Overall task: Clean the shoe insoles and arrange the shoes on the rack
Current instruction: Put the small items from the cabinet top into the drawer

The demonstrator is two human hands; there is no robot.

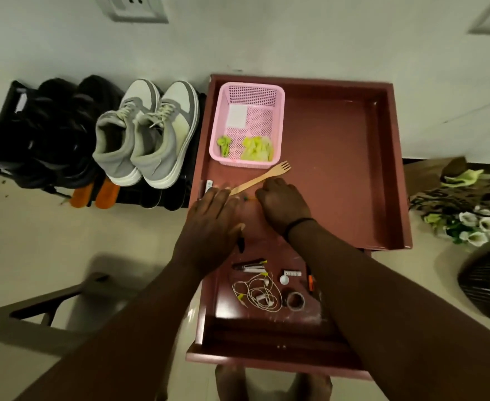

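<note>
A pair of grey and white sneakers (pixel 148 134) stands on a low black rack (pixel 180 195), with a pair of black shoes (pixel 55 131) to their left. Two orange insoles (pixel 96 193) stick out from the rack's lower level. My left hand (pixel 213 224) lies flat with straight fingers on the maroon table top (pixel 339 169). My right hand (pixel 284 202) is curled, its fingers closed round the handle end of a wooden fork (pixel 262 178) that lies on the table.
A pink basket (pixel 249 125) with yellow-green cloths and a white pad sits at the table's back left. An open drawer (pixel 267 296) below holds earphones, a tape roll and small tools. A chair stands left, flowers and a black basket right.
</note>
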